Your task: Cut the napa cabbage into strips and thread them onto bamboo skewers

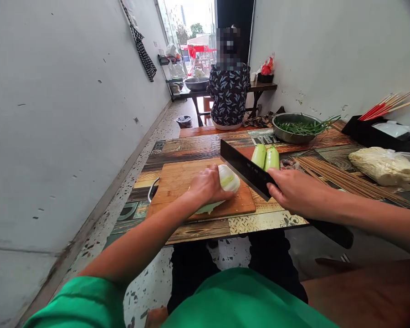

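My left hand [208,186] is closed around a pale napa cabbage [228,178], pressing it onto the wooden cutting board [177,175]. The cabbage's whitish end points right, and a leafy part shows under my palm. In my right hand [285,187] is a black kitchen knife [244,169], raised at a slant with its broad blade just right of the cabbage and apart from it. My fingers sit near the base of the blade; the dark handle comes out below my forearm. Two light green zucchini [265,157] lie behind the blade.
A metal bowl of green stalks [297,130] stands at the back right. Thin wooden skewers [345,175], a bag of pale food [386,165] and a black tray [372,132] lie along the right. Beyond the table, a person [228,95] sits facing away.
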`<control>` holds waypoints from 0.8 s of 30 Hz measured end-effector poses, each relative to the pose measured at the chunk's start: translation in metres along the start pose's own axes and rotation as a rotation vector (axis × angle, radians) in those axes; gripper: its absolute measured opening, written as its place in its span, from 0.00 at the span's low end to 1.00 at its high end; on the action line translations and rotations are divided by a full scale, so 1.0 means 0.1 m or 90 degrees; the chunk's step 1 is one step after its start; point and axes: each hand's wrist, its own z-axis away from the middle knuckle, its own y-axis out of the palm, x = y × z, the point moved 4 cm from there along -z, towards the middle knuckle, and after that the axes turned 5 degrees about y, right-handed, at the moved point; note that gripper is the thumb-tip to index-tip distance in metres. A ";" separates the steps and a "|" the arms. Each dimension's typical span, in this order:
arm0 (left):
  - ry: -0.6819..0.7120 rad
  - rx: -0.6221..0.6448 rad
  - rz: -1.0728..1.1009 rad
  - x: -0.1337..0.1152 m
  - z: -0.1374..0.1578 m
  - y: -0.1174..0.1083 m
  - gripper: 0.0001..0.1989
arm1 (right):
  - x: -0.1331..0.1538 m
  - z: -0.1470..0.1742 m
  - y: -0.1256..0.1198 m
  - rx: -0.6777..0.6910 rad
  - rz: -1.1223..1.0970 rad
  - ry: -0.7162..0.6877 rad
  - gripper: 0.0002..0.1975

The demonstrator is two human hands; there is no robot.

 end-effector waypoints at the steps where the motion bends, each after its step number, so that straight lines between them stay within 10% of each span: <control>1: 0.000 0.001 0.002 0.00 0.00 0.00 0.40 | 0.00 -0.01 0.00 0.001 0.003 0.000 0.12; 24: 0.014 0.000 0.008 0.00 0.00 -0.01 0.41 | -0.03 0.01 -0.14 0.033 -0.021 0.001 0.09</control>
